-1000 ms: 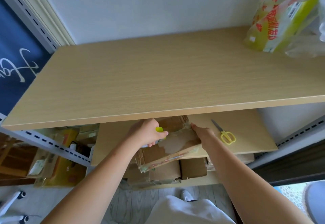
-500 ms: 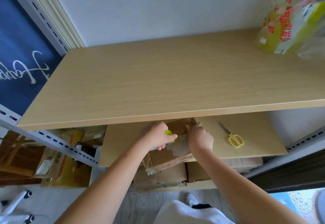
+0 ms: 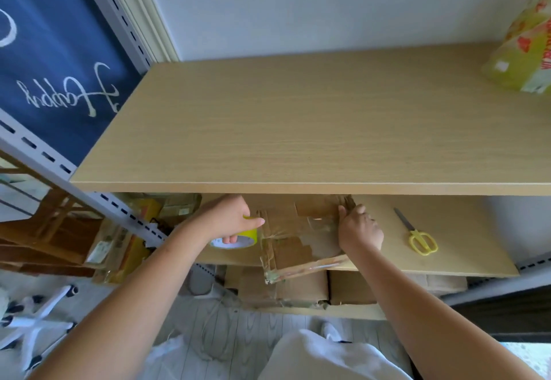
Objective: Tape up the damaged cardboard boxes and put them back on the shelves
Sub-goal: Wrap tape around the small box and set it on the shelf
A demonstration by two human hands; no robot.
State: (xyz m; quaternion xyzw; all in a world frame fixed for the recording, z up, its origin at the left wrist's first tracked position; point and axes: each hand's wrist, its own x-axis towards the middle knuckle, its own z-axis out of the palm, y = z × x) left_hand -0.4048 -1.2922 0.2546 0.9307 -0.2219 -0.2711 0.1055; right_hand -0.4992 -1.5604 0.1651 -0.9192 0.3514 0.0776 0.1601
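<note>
A worn cardboard box [image 3: 298, 242] lies flat on the middle shelf [image 3: 465, 248] at lower centre of the frame, its far edge hidden under the front edge of the upper shelf [image 3: 298, 129] and its near corner jutting past the middle shelf's front edge; clear tape glints across its top. The left hand [image 3: 229, 218] grips a yellow tape roll [image 3: 238, 238] just off the box's left edge, fingers curled through the core, thumb stretched toward the box; the right hand [image 3: 359, 227] presses on the box's right edge, fingers curled over the far right corner. Yellow-handled scissors [image 3: 417, 235] lie to the right of that hand, well apart from the box, with bare shelf between and more bare board out to the right end. The upper shelf is bare wood across the middle of the frame, with a yellow plastic bag [image 3: 524, 51] at its upper right end. More cardboard boxes [image 3: 301, 290] sit on the lowest shelf, directly beneath the jutting corner.
</note>
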